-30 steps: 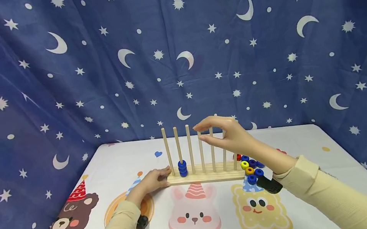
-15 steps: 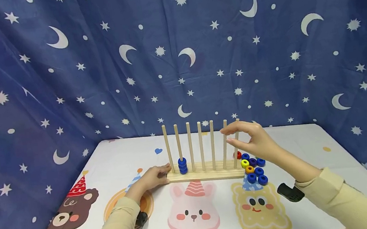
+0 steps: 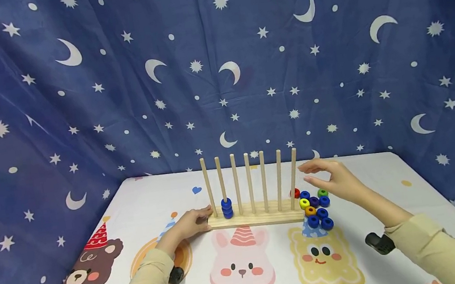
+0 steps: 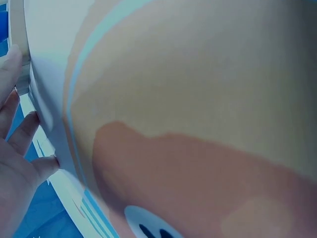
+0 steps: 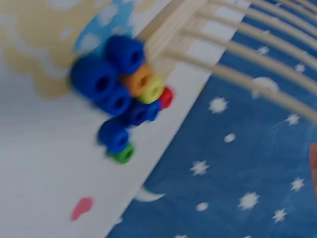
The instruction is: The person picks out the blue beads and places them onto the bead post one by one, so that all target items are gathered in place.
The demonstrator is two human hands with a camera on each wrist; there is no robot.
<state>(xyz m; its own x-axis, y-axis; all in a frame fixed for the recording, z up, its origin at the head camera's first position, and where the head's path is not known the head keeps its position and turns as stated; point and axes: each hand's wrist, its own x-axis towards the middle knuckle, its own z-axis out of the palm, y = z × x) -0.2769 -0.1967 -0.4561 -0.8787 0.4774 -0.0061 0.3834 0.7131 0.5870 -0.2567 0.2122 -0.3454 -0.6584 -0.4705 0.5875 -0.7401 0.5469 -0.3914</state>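
Left hand (image 3: 189,222) is pinching the wooden peg stand (image 3: 259,217) by its left end, likely steadying it; right hand (image 3: 335,180), spread, is hovering empty near crowded ring beads (image 3: 315,204), which are probably favouring a light reach from above.

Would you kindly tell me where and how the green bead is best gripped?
Likely pinch the green bead by its rounded rim, right hand coming from above and the right: its back and right sides look free, with a blue bead just in front.
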